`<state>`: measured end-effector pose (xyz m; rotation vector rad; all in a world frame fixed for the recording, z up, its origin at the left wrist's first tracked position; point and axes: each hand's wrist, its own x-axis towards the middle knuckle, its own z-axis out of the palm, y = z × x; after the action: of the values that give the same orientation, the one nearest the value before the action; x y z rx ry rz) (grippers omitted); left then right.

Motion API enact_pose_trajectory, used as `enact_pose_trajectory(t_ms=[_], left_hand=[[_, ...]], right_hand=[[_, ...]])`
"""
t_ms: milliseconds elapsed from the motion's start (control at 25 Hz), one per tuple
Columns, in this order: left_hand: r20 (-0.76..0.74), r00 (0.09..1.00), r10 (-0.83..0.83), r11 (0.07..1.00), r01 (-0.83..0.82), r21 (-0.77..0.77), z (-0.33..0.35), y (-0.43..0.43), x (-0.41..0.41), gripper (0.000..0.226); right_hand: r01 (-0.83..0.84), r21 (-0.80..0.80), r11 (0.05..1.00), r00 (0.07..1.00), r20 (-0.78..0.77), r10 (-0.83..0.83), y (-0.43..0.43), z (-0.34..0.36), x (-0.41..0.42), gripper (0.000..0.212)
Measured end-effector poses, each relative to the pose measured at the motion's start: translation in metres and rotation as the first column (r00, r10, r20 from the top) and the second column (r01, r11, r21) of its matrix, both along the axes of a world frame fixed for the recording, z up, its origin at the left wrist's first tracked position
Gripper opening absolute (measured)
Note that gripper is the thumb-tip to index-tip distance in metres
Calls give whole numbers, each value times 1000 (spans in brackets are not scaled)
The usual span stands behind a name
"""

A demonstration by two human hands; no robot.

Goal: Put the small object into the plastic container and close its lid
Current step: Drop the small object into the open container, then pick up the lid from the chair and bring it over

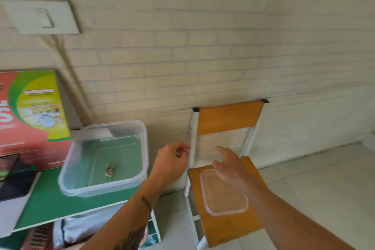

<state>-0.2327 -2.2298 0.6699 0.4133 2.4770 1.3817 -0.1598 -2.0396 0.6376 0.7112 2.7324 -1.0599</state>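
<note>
A clear plastic container stands open on the green table. A small brownish object lies on its bottom. The clear lid rests flat on the orange chair seat to the right. My left hand hovers just right of the container, fingers loosely curled, holding nothing that I can see. Over the far edge of the lid is my right hand, fingers spread, empty.
The green table has a red and green box at its back left and a black item at the left edge. The orange chair stands against the brick wall. Tiled floor lies to the right.
</note>
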Motion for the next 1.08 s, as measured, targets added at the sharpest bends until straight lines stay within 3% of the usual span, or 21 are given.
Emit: enact_pose_trajectory(t_ms=[160, 280, 480, 760, 1080], left_hand=[[174, 985, -12, 997, 25, -77, -41, 74, 18, 31], [332, 940, 77, 987, -24, -159, -89, 122, 21, 36], [461, 869, 179, 953, -36, -301, -191, 181, 14, 41], [446, 869, 215, 881, 24, -473, -302, 214, 5, 72], [336, 890, 307, 858, -106, -502, -349, 225, 21, 64]], right_hand=[[55, -48, 997, 993, 106, -49, 66, -35, 27, 60], [65, -70, 995, 988, 142, -54, 110, -73, 39, 53], [94, -130, 987, 972, 227, -62, 164, -170, 38, 56], [216, -212, 953, 946, 289, -150, 200, -286, 28, 48], [298, -126, 946, 937, 230, -265, 188, -340, 26, 40]])
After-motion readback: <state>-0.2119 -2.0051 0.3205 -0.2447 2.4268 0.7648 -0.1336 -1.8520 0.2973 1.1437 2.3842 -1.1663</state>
